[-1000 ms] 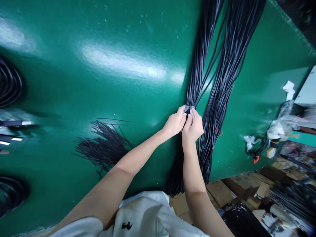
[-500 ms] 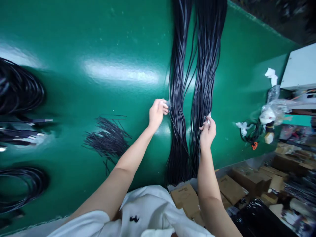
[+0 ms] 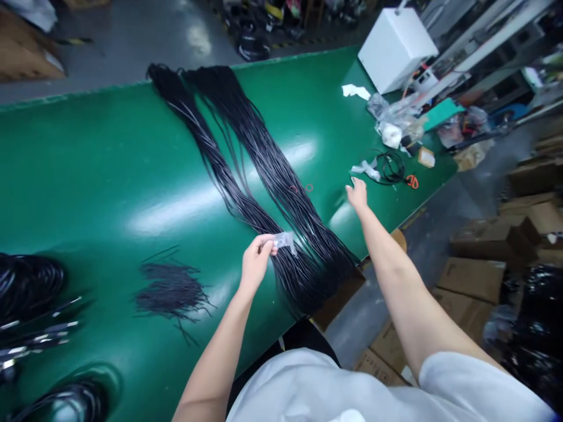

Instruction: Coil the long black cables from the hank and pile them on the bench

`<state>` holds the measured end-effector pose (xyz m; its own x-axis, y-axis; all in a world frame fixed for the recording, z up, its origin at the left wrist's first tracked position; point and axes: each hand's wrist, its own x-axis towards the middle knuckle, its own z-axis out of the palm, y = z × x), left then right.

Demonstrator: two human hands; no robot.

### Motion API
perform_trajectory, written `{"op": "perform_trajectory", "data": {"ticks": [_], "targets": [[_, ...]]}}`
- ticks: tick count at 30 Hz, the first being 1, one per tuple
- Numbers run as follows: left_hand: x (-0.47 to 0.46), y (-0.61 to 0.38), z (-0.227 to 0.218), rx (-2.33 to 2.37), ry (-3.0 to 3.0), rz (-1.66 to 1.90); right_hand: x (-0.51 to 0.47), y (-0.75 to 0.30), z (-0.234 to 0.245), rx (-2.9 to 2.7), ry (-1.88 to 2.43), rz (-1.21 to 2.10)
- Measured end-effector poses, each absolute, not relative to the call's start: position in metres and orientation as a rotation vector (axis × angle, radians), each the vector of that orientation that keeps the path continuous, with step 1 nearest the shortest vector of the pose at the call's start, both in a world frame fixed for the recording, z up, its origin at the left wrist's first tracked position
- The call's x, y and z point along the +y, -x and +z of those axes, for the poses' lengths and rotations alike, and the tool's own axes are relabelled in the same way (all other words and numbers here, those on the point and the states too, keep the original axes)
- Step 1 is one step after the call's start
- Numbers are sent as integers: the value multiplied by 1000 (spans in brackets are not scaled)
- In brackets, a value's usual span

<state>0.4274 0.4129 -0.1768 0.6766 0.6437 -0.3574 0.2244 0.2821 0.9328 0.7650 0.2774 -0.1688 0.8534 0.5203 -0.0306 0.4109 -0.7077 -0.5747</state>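
Observation:
My left hand [image 3: 257, 261] pinches a small clear plastic bag [image 3: 285, 240] over the near part of a long bundle of thin black cables [image 3: 215, 161]. A second black cable bundle [image 3: 272, 158] lies alongside to the right, also stretched across the green table [image 3: 105, 158]. My right hand [image 3: 358, 193] reaches out to the right, thumb and forefinger apart, with nothing visible in it. Just beyond its fingertips lie crumpled clear plastic scraps [image 3: 367, 170], beside a coil of black cable [image 3: 391, 167]. Two thin red rings [image 3: 309, 187] are by the right bundle.
Orange-handled scissors [image 3: 412, 181] lie right of the coil. A pile of short black strands [image 3: 173, 290] is left of my left arm. Coiled cables [image 3: 30, 284] sit at the far left. A white box [image 3: 396, 50] stands at the back right; cardboard boxes [image 3: 470, 278] are on the floor.
My view has turned toward the right. My right hand has left the right cable bundle and moved right to the plastic scraps. The left hand still holds the clear plastic, now more visible.

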Motion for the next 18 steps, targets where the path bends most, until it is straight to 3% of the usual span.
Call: {"op": "perform_trajectory", "data": {"ticks": [6, 9, 13, 18], "targets": [[356, -461, -181, 666, -1622, 203, 237, -593, -177, -1002, 2099, 891], [336, -464, -182, 630, -1667, 181, 216, -568, -182, -895, 2106, 1171], [333, -435, -210, 879, -1775, 384, 190, -641, -187, -685, 2367, 979], [349, -400, -276, 1336, -2109, 595, 178, -800, -196, -385, 2656, 627]]}}
